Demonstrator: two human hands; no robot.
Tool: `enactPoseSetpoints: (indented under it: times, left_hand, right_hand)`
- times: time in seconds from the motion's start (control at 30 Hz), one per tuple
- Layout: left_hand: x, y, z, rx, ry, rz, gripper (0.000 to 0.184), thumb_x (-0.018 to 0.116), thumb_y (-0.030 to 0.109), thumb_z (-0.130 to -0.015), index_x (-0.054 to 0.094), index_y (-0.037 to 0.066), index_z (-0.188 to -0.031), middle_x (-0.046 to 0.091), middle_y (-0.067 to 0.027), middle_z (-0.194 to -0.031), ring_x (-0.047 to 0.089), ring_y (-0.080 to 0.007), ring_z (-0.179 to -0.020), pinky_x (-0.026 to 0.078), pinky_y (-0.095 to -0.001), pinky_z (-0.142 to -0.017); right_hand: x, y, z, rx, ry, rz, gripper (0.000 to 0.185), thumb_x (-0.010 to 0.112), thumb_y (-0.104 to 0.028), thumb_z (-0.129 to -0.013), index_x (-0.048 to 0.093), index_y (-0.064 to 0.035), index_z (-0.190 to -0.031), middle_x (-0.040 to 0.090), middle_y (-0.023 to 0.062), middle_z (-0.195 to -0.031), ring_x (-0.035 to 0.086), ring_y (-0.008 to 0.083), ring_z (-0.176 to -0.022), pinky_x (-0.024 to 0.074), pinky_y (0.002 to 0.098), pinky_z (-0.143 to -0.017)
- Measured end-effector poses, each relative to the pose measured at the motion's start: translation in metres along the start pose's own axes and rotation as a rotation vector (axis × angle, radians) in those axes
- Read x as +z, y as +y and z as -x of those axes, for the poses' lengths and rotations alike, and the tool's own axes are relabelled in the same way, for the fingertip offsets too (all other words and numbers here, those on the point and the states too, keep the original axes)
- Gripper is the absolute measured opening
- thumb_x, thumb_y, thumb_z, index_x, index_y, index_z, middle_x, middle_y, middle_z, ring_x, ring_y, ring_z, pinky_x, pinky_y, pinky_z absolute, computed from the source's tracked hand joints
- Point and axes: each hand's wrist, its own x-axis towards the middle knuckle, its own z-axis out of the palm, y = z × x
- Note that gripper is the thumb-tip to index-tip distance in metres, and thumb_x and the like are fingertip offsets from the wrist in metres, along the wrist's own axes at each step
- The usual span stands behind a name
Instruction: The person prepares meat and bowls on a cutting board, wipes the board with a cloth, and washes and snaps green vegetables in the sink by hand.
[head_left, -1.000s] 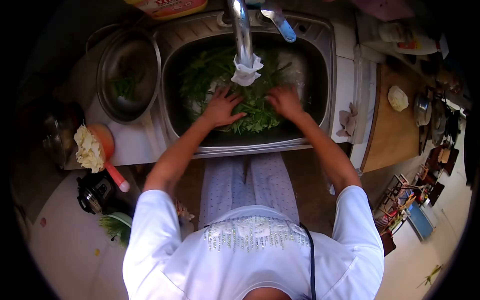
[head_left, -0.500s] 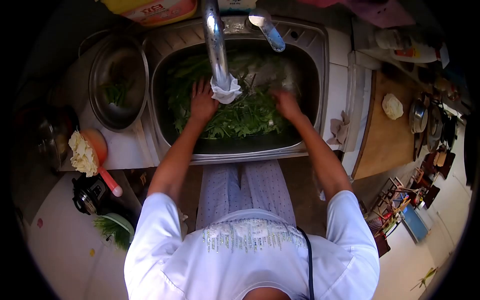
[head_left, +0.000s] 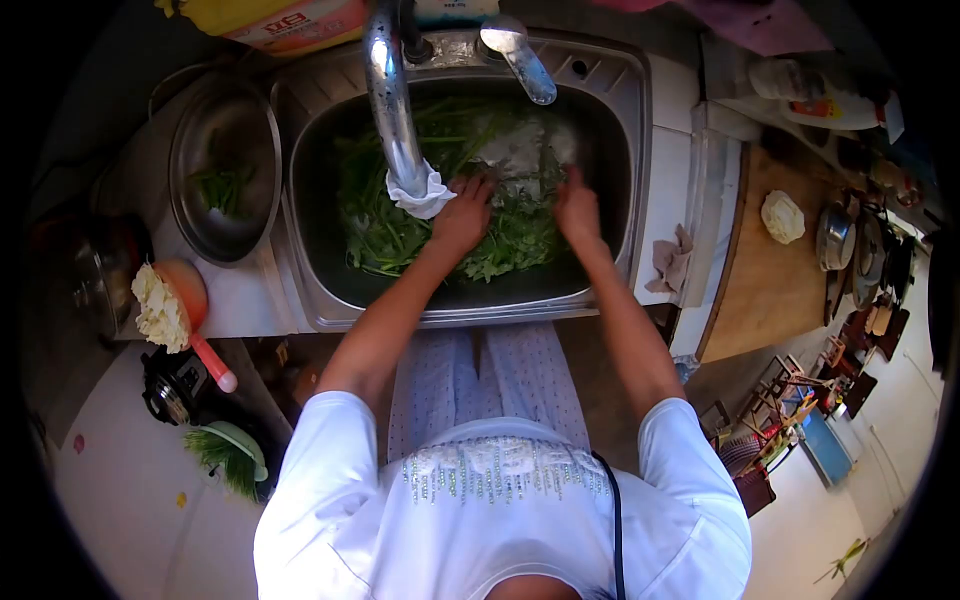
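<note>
Leafy greens (head_left: 510, 240) with long stems lie wet in the metal sink (head_left: 460, 314), and some water shows among them. My left hand (head_left: 465, 215) rests on the greens just right of the faucet spout, its fingers stretched forward over the leaves. Toward the right side of the sink, my right hand (head_left: 577, 210) has its fingers curled at a strand of greens, with the fingertips partly hidden. The faucet (head_left: 390, 100), a white cloth (head_left: 421, 194) wrapped round its mouth, arches over the left part of the sink.
Left of the sink stands a metal basin (head_left: 225, 240) holding some cut green pieces. A red-handled ladle (head_left: 212, 362) with pale pieces lies near the counter edge. On the right are a wooden board (head_left: 765, 285), a pale round item (head_left: 783, 217) and a crumpled rag (head_left: 671, 260).
My left hand has moved right across the greens, from left of the spout to its right side. My right hand stays on the right, slightly shifted. The camera view has shifted a little.
</note>
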Motion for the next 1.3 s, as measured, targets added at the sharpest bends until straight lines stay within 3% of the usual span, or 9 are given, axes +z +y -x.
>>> enactPoseSetpoints:
  times: [0.33,0.4,0.47,0.53,0.6,0.7,0.83,1.1,1.3]
  left_hand:
    - [0.000,0.036,-0.099,-0.122,0.284,0.240,0.030,0.061,0.019,-0.078,0.058,0.004,-0.105,0.061,-0.0183,-0.100,0.057,-0.0367,-0.091,0.046,-0.0444,-0.076]
    - [0.023,0.030,-0.122,-0.382,-0.003,0.212,0.032,0.058,0.024,-0.082,0.057,0.003,-0.106,0.062,-0.0226,-0.090,0.058,-0.0405,-0.080,0.046,-0.0444,-0.072]
    - [0.014,0.025,-0.122,-0.293,-0.089,0.256,0.032,0.055,0.023,-0.084,0.054,0.001,-0.108,0.062,-0.0205,-0.094,0.060,-0.0351,-0.081,0.048,-0.0417,-0.069]
    - [0.002,0.017,-0.107,-0.224,-0.181,0.294,0.033,0.051,0.021,-0.086,0.052,-0.001,-0.111,0.063,-0.0183,-0.097,0.062,-0.0297,-0.081,0.051,-0.0389,-0.066]
    - [-0.013,0.015,-0.091,-0.457,-0.371,1.173,0.029,0.048,0.022,-0.091,0.054,-0.001,-0.108,0.064,-0.0119,-0.101,0.062,-0.0173,-0.078,0.049,-0.0293,-0.066]
    - [-0.053,0.047,-0.058,-0.494,-0.294,1.451,0.028,0.044,0.025,-0.095,0.056,0.002,-0.105,0.065,-0.0052,-0.093,0.057,-0.0096,-0.073,0.047,-0.0252,-0.071]
    - [-0.056,0.057,-0.040,-0.418,-0.226,1.449,0.027,0.044,0.023,-0.095,0.056,0.001,-0.106,0.065,-0.0073,-0.096,0.058,-0.0107,-0.075,0.046,-0.0240,-0.070]
    - [-0.045,0.053,-0.041,-0.554,0.005,1.443,0.025,0.045,0.023,-0.095,0.055,0.000,-0.101,0.064,-0.0064,-0.085,0.058,-0.0107,-0.071,0.046,-0.0232,-0.067]
    - [-0.067,0.045,-0.028,-0.414,0.025,0.824,0.022,0.045,0.019,-0.093,0.053,0.004,-0.107,0.062,-0.0080,-0.071,0.058,-0.0131,-0.064,0.045,-0.0263,-0.059]
  right_hand:
    - [0.020,0.001,-0.028,-0.332,0.368,0.182,0.039,0.053,0.000,-0.070,0.057,-0.0048,-0.108,0.055,0.0220,-0.108,0.053,0.0388,-0.099,0.0460,0.0458,-0.082]
    - [0.031,0.001,-0.032,-0.293,0.377,0.303,0.037,0.053,-0.002,-0.071,0.058,-0.0056,-0.107,0.055,0.0219,-0.107,0.052,0.0383,-0.100,0.0459,0.0456,-0.082]
    - [0.027,0.000,-0.023,-0.415,-0.113,0.232,0.029,0.047,-0.002,-0.077,0.057,-0.0053,-0.103,0.056,0.0235,-0.099,0.054,0.0389,-0.094,0.0439,0.0476,-0.078]
    - [0.009,0.008,-0.024,-0.301,-0.071,0.263,0.028,0.048,-0.004,-0.077,0.060,-0.0066,-0.102,0.057,0.0218,-0.102,0.054,0.0373,-0.094,0.0454,0.0458,-0.079]
    - [-0.020,0.001,-0.011,-0.278,0.285,0.150,0.019,0.051,-0.013,-0.082,0.064,-0.0079,-0.094,0.061,0.0189,-0.096,0.058,0.0330,-0.089,0.0483,0.0388,-0.074]
    - [-0.038,-0.008,-0.010,-0.099,-0.049,-0.493,0.025,0.053,-0.026,-0.088,0.065,-0.0042,-0.091,0.064,0.0109,-0.082,0.061,0.0240,-0.080,0.0467,0.0320,-0.070]
    - [-0.044,-0.047,0.006,-0.021,-0.315,-0.996,0.029,0.061,-0.028,-0.087,0.063,0.0012,-0.083,0.058,-0.0013,-0.074,0.051,0.0063,-0.070,0.0423,0.0225,-0.063]
    - [-0.022,-0.048,-0.008,0.059,-0.233,-1.026,0.017,0.064,-0.019,-0.085,0.063,-0.0035,-0.090,0.060,0.0013,-0.075,0.058,0.0109,-0.069,0.0431,0.0238,-0.065]
    - [-0.064,-0.074,0.019,-0.262,0.333,-0.087,0.018,0.067,-0.013,-0.076,0.065,-0.0069,-0.092,0.061,0.0120,-0.090,0.056,0.0314,-0.089,0.0436,0.0365,-0.077]
